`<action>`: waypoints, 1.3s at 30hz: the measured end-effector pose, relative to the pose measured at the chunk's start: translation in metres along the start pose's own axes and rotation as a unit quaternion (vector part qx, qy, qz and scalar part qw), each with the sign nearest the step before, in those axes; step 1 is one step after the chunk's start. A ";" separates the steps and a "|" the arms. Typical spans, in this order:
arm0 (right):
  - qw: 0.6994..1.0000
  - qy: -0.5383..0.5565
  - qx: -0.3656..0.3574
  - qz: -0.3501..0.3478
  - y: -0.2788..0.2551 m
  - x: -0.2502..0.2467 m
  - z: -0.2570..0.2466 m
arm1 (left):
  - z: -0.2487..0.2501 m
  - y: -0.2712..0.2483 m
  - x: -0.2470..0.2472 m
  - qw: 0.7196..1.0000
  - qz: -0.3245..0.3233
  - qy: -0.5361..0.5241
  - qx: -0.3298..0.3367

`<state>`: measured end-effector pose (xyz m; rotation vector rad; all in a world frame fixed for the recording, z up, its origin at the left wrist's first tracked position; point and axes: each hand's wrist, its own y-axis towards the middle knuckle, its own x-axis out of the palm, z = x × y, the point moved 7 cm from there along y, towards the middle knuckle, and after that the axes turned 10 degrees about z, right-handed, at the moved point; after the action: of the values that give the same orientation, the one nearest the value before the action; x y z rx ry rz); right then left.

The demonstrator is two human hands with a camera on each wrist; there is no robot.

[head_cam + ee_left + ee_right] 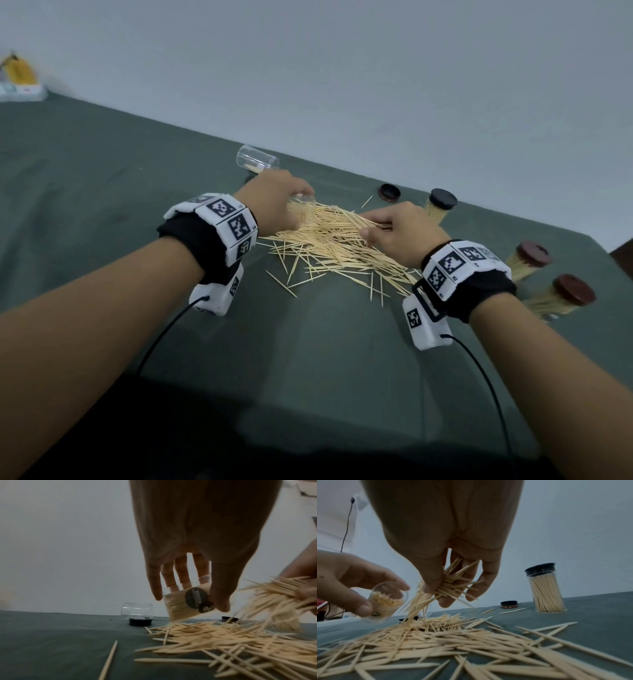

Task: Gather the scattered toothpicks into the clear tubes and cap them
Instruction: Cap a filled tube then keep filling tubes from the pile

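A loose heap of pale wooden toothpicks (pixel 329 246) lies mid-frame on the dark green cloth-covered counter (pixel 102 171). Above it, the right hand (pixel 400 233) pinches a bunch of toothpicks (pixel 447 586) between thumb and curled fingers. Just left, the left hand (pixel 274 202) grips a tilted, uncapped clear plastic tube (pixel 185 601), part-filled. Farther back lie an empty clear tube (pixel 257 159) on its side and a loose dark round cap (pixel 389 191). Three capped, filled tubes (pixel 440 205) stand at right.
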<state>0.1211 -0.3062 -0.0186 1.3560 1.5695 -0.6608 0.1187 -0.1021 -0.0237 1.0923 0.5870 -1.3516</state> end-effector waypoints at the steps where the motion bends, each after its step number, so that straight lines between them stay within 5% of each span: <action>1: 1.000 0.008 -0.004 0.002 -0.001 -0.002 0.000 | 0.003 0.000 0.002 1.000 -0.003 0.002 0.003; 15: 0.997 0.065 -0.030 0.040 -0.007 -0.011 -0.001 | 0.017 -0.006 0.012 1.000 -0.005 -0.009 -0.012; 22: 0.999 0.015 -0.031 -0.009 -0.008 0.001 -0.005 | 0.020 -0.006 0.005 0.999 0.034 -0.023 -0.033; 32: 1.000 0.001 -0.024 -0.012 -0.009 -0.004 -0.008 | 0.041 -0.013 0.010 0.999 0.017 0.017 0.047; 39: 0.999 0.015 -0.030 -0.007 -0.013 -0.006 -0.014 | 0.042 -0.015 0.007 0.999 0.025 -0.013 0.029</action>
<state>0.1046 -0.3000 -0.0092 1.3172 1.6118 -0.5998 0.0952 -0.1403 -0.0164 1.1275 0.4997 -1.3444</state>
